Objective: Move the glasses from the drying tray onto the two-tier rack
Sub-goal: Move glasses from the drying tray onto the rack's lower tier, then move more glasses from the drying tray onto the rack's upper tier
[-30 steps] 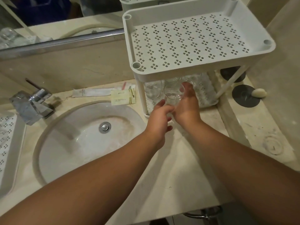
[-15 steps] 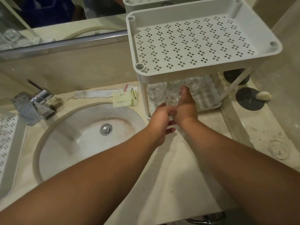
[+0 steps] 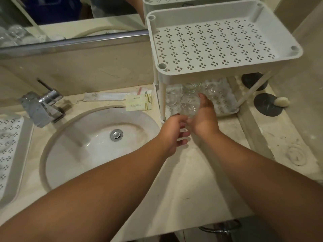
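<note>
A white two-tier rack (image 3: 227, 68) stands at the right of the counter, its perforated top tier bare. Several clear glasses (image 3: 172, 96) stand on the lower tier (image 3: 227, 110). My right hand (image 3: 205, 117) grips another clear glass (image 3: 189, 105) at that tier's front edge, thumb up along its side. My left hand (image 3: 173, 131) is just left of and below the glass, fingers relaxed and spread, holding nothing. The white drying tray (image 3: 26, 154) lies at the far left edge; its contents are hard to make out.
A round sink (image 3: 78, 145) with a chrome faucet (image 3: 43, 105) sits between tray and rack. Paper packets (image 3: 139, 103) lie behind the basin. Two black discs (image 3: 267, 104) and a small soap (image 3: 281, 101) are right of the rack. A mirror runs along the back wall.
My left hand has come off the glass and drawn back slightly, fingers spreading. My right hand keeps the glass at the lower tier's front.
</note>
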`<state>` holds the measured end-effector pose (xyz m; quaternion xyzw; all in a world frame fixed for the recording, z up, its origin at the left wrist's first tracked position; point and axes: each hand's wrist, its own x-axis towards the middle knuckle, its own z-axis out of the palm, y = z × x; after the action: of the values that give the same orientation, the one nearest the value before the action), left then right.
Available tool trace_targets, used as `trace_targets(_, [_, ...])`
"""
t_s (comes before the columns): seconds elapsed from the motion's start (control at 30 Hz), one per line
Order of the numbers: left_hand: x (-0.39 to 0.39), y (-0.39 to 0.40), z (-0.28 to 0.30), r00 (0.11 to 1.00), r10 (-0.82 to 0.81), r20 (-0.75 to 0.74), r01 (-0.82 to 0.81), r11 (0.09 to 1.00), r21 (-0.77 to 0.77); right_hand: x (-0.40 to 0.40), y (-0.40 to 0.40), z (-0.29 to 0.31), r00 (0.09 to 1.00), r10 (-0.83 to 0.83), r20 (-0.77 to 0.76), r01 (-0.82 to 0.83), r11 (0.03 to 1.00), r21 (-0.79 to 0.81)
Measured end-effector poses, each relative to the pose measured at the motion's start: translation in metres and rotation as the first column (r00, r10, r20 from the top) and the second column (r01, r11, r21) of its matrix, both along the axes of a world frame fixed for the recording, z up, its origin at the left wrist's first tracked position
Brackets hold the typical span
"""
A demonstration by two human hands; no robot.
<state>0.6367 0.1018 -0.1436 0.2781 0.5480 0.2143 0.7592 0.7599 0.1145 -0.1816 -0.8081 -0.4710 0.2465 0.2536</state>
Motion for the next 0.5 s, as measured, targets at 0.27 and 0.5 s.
trace_targets(0.27, [-0.041, -0.026, 0.016, 0.989, 0.143, 0.036, -0.141, 0.989, -0.041, -0.034, -0.057, 0.038, 0.996, -0.007, 0.089, -0.014, 0.973, 0.232])
trace_targets(0.5, [-0.125, -0.037, 0.051, 0.942, 0.323, 0.091, -0.331, 0.940, 0.088, -0.114, -0.074, 0.076, 0.986, 0.155, 0.061, -0.166, 0.916, 0.366])
